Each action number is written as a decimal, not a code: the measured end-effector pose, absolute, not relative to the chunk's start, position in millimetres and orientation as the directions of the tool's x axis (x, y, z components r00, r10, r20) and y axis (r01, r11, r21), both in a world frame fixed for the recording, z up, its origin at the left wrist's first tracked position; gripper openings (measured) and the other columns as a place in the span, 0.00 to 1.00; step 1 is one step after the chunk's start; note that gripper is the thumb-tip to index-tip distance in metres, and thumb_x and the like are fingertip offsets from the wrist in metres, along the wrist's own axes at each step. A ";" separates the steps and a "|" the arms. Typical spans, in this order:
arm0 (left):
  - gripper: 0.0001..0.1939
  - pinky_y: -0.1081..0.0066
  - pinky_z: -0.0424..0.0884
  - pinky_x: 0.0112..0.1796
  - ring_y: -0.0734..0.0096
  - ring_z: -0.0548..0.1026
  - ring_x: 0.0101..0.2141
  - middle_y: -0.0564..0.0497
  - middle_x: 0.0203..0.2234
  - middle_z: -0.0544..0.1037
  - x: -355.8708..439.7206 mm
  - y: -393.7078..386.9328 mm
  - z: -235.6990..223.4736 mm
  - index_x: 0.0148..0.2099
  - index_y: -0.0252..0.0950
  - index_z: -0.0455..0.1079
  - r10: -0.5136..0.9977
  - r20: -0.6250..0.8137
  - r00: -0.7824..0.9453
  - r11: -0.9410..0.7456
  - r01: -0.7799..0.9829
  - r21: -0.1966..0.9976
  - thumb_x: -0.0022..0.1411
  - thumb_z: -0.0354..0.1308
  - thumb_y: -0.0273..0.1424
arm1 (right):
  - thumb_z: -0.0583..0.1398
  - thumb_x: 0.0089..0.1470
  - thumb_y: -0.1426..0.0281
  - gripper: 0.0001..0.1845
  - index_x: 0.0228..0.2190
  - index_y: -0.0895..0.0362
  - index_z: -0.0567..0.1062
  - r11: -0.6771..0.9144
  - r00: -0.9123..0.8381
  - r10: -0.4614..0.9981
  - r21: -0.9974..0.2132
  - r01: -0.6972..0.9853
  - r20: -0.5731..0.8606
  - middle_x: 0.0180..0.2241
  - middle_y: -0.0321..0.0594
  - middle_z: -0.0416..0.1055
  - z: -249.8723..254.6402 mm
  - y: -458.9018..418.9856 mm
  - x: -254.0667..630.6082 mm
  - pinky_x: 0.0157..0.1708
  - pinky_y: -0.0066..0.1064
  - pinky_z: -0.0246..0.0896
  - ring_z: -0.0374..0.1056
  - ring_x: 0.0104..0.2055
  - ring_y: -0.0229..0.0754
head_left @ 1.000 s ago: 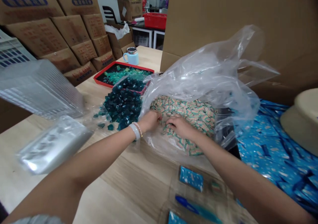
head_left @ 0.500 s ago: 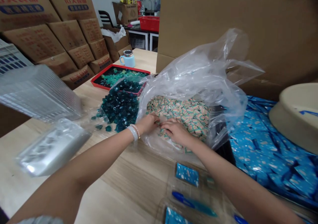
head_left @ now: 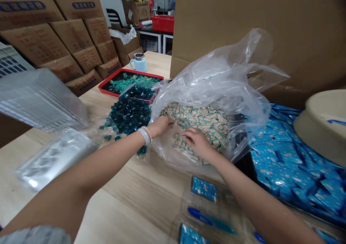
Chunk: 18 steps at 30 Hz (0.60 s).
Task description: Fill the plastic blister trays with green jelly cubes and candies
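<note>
Inspecting your hands: your left hand (head_left: 160, 126) sits at the edge of the small green-and-tan packets (head_left: 205, 119) inside the clear plastic bag (head_left: 208, 78), its fingers curled, grip unclear. Your right hand (head_left: 196, 142) rests on the packets, fingers loosely spread, nothing clenched. Bag lies on the wooden table (head_left: 129, 190), just beside dark teal pieces (head_left: 129, 110)

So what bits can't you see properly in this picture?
All in the head view:
Printing on the packets: too small to read.
Left hand: its fingertips are hidden by the hand itself and the bag.
Tray: its near end is hidden behind the dark cubes.
Tub: cut off by the right edge.
Blue packets: cut off by the bottom edge.
</note>
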State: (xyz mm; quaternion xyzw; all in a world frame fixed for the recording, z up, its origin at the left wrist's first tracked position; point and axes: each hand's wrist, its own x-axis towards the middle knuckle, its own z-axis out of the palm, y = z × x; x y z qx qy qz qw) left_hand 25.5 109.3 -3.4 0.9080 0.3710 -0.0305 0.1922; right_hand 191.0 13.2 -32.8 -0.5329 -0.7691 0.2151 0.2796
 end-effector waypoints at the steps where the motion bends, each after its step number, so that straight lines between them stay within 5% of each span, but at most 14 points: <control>1: 0.13 0.74 0.63 0.39 0.69 0.69 0.36 0.47 0.35 0.74 29.3 118.1 0.0 0.42 0.31 0.69 0.674 -0.207 0.709 -0.636 0.699 0.327 0.55 0.48 0.25 | 0.54 0.48 0.78 0.12 0.34 0.56 0.73 0.328 -0.255 0.944 -0.653 0.683 0.207 0.33 0.40 0.67 -32.9 11.5 193.4 0.38 0.31 0.56 0.62 0.37 0.40; 10: 0.08 0.71 0.63 0.35 0.62 0.71 0.32 0.46 0.24 0.75 63.5 141.7 0.1 0.25 0.30 0.72 0.658 -0.334 0.675 -0.635 0.735 0.236 0.41 0.56 0.17 | 0.54 0.48 0.78 0.11 0.33 0.57 0.72 0.259 -0.201 0.965 -0.689 0.677 0.165 0.32 0.40 0.66 -31.5 -7.9 193.5 0.39 0.32 0.57 0.62 0.37 0.40; 18: 0.11 0.72 0.63 0.37 0.67 0.70 0.35 0.45 0.34 0.72 42.9 101.0 14.4 0.37 0.32 0.69 0.695 -0.174 0.698 -0.658 0.714 0.239 0.50 0.50 0.21 | 0.53 0.49 0.77 0.11 0.34 0.57 0.72 0.235 -0.142 0.972 -0.732 0.640 0.188 0.35 0.43 0.66 -17.6 -34.8 190.5 0.40 0.34 0.57 0.62 0.39 0.42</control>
